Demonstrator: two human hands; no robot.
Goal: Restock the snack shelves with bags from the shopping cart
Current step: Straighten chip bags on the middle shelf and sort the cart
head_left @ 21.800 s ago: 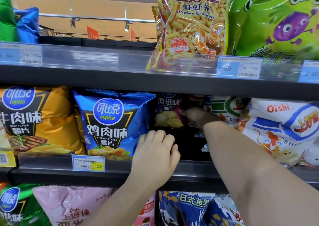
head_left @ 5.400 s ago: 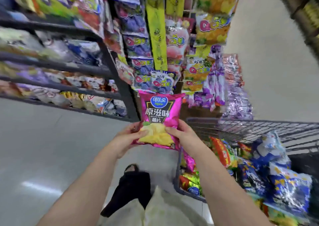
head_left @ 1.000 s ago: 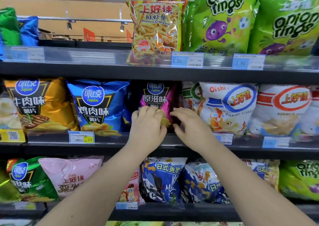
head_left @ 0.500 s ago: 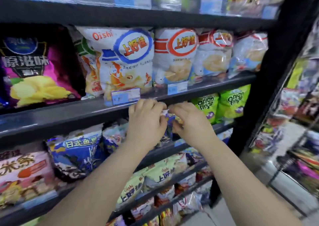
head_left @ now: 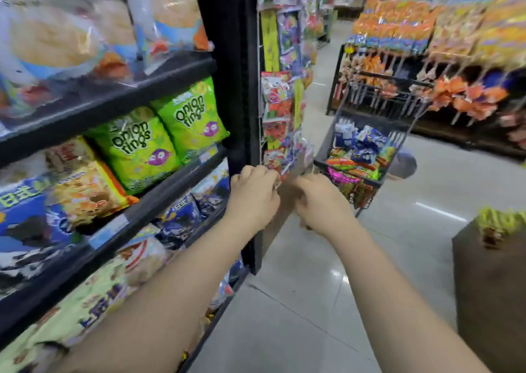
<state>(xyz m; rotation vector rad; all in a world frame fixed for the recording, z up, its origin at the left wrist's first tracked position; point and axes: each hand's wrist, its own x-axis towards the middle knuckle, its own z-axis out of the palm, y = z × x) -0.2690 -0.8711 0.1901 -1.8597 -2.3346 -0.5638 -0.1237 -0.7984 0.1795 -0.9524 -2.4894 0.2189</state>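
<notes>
- Two hands are held out at mid-frame, side by side and close together but apart, in front of the end of the snack shelves [head_left: 113, 102].
- Left hand [head_left: 253, 199]: back toward the camera, fingers loosely bent, gripping nothing that shows. It is seen against the black end upright [head_left: 227, 88] of the shelving.
- Right hand [head_left: 321, 201]: back toward the camera, fingers loosely bent, likewise gripping nothing that shows. It is seen just below the near edge of the shopping cart [head_left: 327, 139].
- Motion blur softens both hands; the palm sides are hidden.
- Shopping cart: stands on the aisle floor [head_left: 313, 301] beyond the hands, to the right of the shelf end. It is a dark wire basket.
- Bags [head_left: 358, 150]: a mixed heap lies in the cart, with blue, green, pink and red packs. Prints are too blurred to read.
- Snack shelves: black tiers run along the left side.
  - Green "Onion rings" bags [head_left: 136, 147] stand upright on the middle tier, with an orange-edged bag just beside them on the left.
  - Blue bags [head_left: 182, 216] fill the tier below.
  - White bags sit on the tier above.
- Hanging strip [head_left: 276, 102]: small packets hang in a column on the shelf end, just above the hands.
- Far display [head_left: 441, 31]: orange and yellow packets fill the racks across the aisle, behind the cart.
- Brown block [head_left: 489, 287]: stands at lower right, with yellow-green items on top.
</notes>
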